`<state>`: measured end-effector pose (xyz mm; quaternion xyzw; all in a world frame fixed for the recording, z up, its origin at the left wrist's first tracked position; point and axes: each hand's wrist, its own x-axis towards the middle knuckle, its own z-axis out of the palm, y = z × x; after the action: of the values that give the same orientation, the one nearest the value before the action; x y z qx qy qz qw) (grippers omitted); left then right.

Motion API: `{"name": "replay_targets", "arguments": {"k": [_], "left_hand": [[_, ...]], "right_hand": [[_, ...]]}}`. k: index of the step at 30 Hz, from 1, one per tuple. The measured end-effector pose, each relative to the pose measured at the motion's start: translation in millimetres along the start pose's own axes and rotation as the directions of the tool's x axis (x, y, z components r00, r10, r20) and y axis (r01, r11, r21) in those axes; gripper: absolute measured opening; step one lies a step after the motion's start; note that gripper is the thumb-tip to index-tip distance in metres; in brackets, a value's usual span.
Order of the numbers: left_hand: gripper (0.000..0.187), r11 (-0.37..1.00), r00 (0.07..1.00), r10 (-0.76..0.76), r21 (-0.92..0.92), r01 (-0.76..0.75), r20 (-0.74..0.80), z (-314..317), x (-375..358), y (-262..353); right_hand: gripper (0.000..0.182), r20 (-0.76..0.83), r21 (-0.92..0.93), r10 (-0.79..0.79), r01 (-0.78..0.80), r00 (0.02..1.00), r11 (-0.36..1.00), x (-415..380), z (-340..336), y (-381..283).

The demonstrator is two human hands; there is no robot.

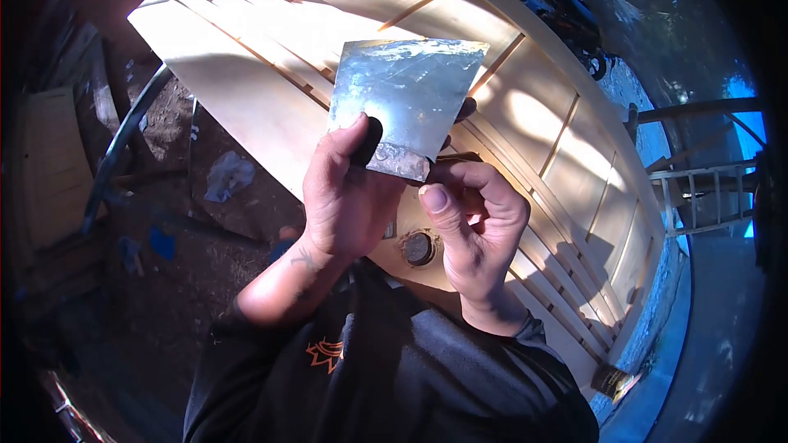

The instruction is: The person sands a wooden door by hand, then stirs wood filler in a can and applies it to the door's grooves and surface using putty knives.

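Observation:
A flat, shiny metal scraper blade (406, 98), wider at its far end, is held up in front of my chest. My left hand (332, 180) is closed on its left side, thumb on the face and dark fingertips showing past the right edge. A rough dull strip crosses the near end of the blade. My right hand (480, 226) is closed at the blade's lower right corner, its thumb and index finger bent together there. Below the hands, a round dark disc (418, 248) shows on a tan surface.
A large pale wooden panel (238, 98) with a curved edge, grooves and slats lies under the hands, patched with sunlight. On the left are dark ground, a crumpled pale scrap (229, 176) and a curved bar (123, 148). A ladder-like metal frame (710, 197) stands at right.

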<state>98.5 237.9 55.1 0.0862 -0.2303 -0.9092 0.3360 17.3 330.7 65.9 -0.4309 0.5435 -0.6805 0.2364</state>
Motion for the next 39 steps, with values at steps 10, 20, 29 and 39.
{"name": "replay_targets", "arguments": {"k": [10, 20, 29, 39], "left_hand": [[0.065, 0.994, 1.0, 0.013, 0.109, -0.013, 0.002, -4.7, -0.3, -4.9], [0.065, 0.996, 0.999, 0.003, 0.094, -0.007, 0.036, -6.0, 4.4, -11.6], [0.065, 0.997, 0.998, -0.024, 0.075, 0.019, 0.066, -2.0, 4.3, -10.5], [0.048, 0.991, 0.991, -0.131, -0.028, 0.131, 0.005, -2.0, -3.1, -8.5]], "right_hand": [[0.014, -0.009, 0.058, 0.017, -0.016, 1.0, 0.998, 0.1, -1.8, 0.2], [0.011, -0.035, 0.142, -0.012, 0.017, 0.999, 0.99, -1.1, -3.8, 3.2], [0.011, -0.049, 0.129, 0.004, 0.002, 0.999, 0.992, -2.6, -3.7, 1.2], [0.023, -0.133, -0.386, -0.487, 0.407, 0.864, 0.828, 4.4, -1.8, 9.1]]}}
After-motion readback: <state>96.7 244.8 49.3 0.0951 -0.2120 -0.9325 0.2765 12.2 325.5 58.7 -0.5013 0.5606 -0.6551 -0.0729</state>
